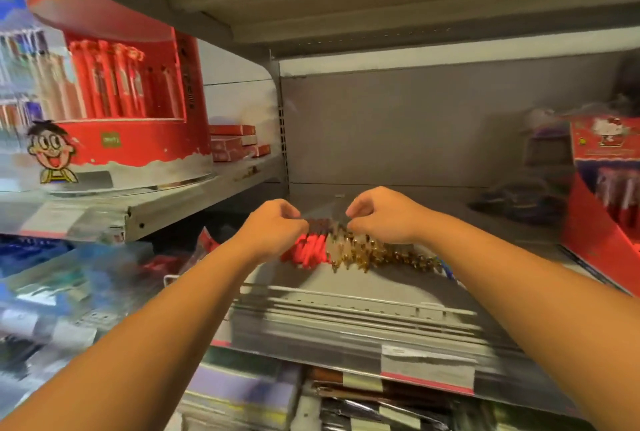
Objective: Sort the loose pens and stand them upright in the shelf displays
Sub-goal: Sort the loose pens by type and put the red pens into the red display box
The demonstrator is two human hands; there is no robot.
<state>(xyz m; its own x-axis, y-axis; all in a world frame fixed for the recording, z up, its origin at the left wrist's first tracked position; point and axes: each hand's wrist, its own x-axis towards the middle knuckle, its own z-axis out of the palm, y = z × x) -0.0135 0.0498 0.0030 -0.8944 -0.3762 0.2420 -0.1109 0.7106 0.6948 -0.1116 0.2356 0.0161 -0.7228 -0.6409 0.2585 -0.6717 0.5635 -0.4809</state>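
Note:
A heap of loose pens lies on the grey shelf (346, 292): red-barrelled pens (306, 250) at the left, clear and amber ones (374, 255) at the right. My left hand (273, 222) has its fingers curled down onto the far ends of the red pens. Curled the same way, my right hand (377, 214) sits over the far ends of the clear pens. Both hands are side by side, knuckles toward me; the fingertips are hidden. A red display (131, 139) with upright red pens stands on the higher shelf at the left.
A red display box (602, 195) with pens stands at the right edge of the shelf. Small red boxes (235, 144) are stacked beside the left display. A wire rail (346, 297) runs along the shelf front. Stacked packets (242, 392) fill the shelf below.

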